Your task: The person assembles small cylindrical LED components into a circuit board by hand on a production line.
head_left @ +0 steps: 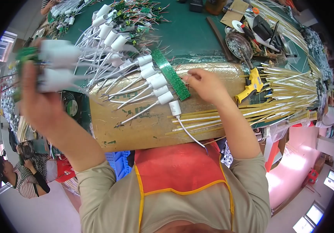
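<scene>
My left hand (38, 101), smeared by motion, is raised at the left, closed around a green circuit board (27, 57) with white cylindrical housings (60, 52) and trailing white cables. On the cardboard in front of me lies a green circuit board strip (171, 73), tilted, with a row of white cylindrical housings (159, 80) along its left side. Their cables run down to the left. My right hand (205, 83) is just right of the strip, thumb and fingertips pinched together; what they hold is too small to make out. One separate white housing (174, 108) lies nearer me, its cable reaching my apron.
A large pile of cabled white housings (110, 37) and boards fills the back left. At right are a yellow glue gun (254, 83), a pan (238, 44) and bundles of thin yellow-white strips (291, 81). Cardboard (136, 134) covers the near table. A person (23, 171) is at far left.
</scene>
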The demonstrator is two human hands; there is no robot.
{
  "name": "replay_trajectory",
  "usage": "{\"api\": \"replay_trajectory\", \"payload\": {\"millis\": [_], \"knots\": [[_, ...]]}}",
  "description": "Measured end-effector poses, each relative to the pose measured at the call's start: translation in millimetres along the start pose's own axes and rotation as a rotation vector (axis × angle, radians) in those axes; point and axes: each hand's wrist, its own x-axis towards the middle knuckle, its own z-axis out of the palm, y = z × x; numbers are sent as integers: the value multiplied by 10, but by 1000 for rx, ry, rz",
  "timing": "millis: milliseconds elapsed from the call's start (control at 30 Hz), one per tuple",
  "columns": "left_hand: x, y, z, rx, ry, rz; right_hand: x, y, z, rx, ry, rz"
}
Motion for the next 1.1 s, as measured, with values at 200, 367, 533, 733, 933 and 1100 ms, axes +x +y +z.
{"api": "replay_trajectory", "payload": {"millis": [200,367,533,733,933,1100], "knots": [[526,-81,481,802,176,465,-91,-156,144,-228,-11,4],[800,-1483,695,1467,-250,687,-224,-261,86,-363,-74,58],[686,-1755,925,1676,-145,636,-304,-151,179,-407,-87,40],[760,-1649,800,1545,-398,476,-346,-101,224,-235,-39,43],[317,-1353,765,1226,-447,520,-281,169,365,786,64,65],[-540,-1143,496,834,-490,373,-468,114,177,929,184,-82]]}}
